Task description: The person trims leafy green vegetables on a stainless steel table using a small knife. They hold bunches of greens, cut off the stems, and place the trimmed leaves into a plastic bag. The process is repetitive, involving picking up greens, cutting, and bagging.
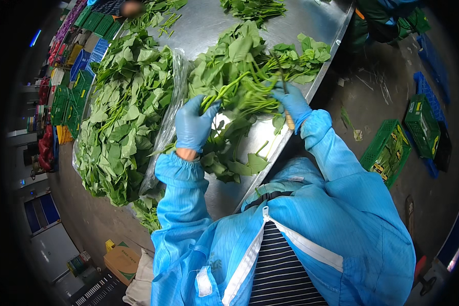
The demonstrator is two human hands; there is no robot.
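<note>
My left hand, in a blue glove, is closed round the stems of leafy greens over the metal table. In my gloved right hand is a knife with a light wooden handle, its dark blade pointing up past the fingers; its fingers are also at the stem ends. More leafy greens lie under and beyond both hands. A large heap of leafy greens rests to the left, with clear plastic film along its near side.
The metal table has its raised edge on my right. Green crates and a blue crate stand on the floor to the right. Stacked crates and a cardboard box are at the left. Another person stands beyond the table's right corner.
</note>
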